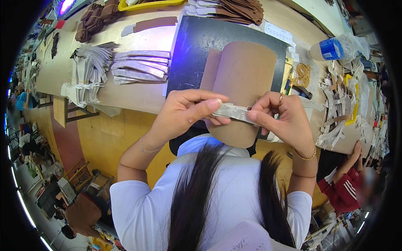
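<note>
Between my two hands a short whitish-grey strip (233, 111) is stretched, with a bit of brown showing at its right end. My left hand (190, 109) pinches its left end between thumb and fingers. The right hand (286, 113), also pinching, grips the other end. Under the strip a tan-brown sheet (247, 71) lies curved over the near edge of a dark board (193, 46), its lower part hanging toward me. A narrower brown piece (210, 69) shows along the sheet's left side.
Left of the board lie pale strips (140, 67), a bundle of white strips (90, 65) and brown bundles (94, 21). More strips (234, 9) are fanned out behind. On the right are rubber bands (302, 74), a blue-labelled bottle (331, 49) and scattered strips (337, 104). A person in red (345, 188) sits nearby.
</note>
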